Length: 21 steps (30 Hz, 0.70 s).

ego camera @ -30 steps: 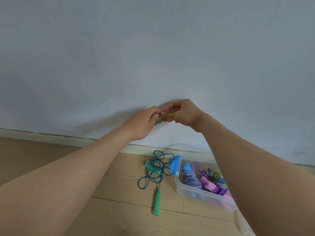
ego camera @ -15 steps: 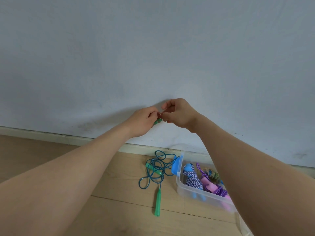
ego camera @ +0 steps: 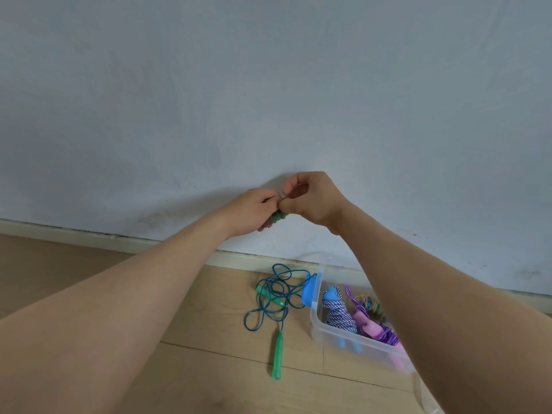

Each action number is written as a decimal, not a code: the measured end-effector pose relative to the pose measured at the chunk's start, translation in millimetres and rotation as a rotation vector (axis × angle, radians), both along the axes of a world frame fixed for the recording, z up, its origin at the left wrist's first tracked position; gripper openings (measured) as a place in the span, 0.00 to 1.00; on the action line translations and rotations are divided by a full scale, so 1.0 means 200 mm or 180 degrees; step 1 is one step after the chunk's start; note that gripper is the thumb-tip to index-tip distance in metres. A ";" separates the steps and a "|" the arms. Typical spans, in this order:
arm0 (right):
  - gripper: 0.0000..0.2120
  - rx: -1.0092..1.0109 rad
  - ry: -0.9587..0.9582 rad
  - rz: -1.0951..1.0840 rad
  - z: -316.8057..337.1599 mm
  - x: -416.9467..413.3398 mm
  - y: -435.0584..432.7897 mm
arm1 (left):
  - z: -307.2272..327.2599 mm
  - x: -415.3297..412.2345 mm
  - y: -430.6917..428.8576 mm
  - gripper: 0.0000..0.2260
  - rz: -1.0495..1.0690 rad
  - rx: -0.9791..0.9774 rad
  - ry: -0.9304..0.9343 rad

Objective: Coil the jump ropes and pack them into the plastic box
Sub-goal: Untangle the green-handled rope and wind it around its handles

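Both hands are up in front of the pale grey wall [ego camera: 268, 85]. Your left hand [ego camera: 254, 210] is closed round a small green knobbly piece [ego camera: 277, 217]. Your right hand [ego camera: 316, 198] pinches the top of the piece between thumb and forefinger. Your fingers hide most of it, so I can't tell if it's a rope part or a tie.

My read: you're on the coil/secure step, working a fiddly end. You're not packing yet.

The teal cord jump rope with green plastic handles [ego camera: 276, 297] lies uncoiled on the wooden floor [ego camera: 209, 369]. It's at 6 o'clock from your hands and well apart from them, with one handle pointing back at you. Its loops end just beside the left end of the clear plastic box [ego camera: 321, 331], which sits at 5 o'clock from your hands.

Already in the box:
- blue-and-white braided rope bundle [ego camera: 339, 313]
- pink-and-purple rope bundle [ego camera: 378, 328]
- multicoloured bundle [ego camera: 370, 303] at the far side, partly behind your right forearm

Next, as I judge it: finish the green piece, then drop to 6 o'clock for the teal rope. Its loops cross each other, so it probably needs shaking out before you wind it. Put both handles together first. The box looks fairly full, so the coil likely has to be tight.
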State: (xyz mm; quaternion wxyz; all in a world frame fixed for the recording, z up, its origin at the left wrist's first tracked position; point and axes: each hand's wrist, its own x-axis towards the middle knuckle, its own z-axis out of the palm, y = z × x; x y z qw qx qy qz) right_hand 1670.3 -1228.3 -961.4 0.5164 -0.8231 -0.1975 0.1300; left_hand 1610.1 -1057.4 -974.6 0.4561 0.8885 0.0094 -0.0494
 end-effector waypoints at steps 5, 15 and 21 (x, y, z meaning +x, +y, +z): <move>0.09 0.0039 -0.0131 -0.0155 -0.02 0.00 0.01 | 0.01 -0.02 0.00 0.14 -0.0022 -0.0237 0.0100; 0.10 0.0007 -0.0213 -0.0105 0.00 0.04 0.03 | 0.01 -0.02 -0.03 0.08 0.0276 -0.0620 -0.0052; 0.06 -0.0256 -0.0691 0.0015 -0.01 0.07 0.01 | 0.02 -0.01 -0.02 0.09 0.0344 -0.0608 -0.0002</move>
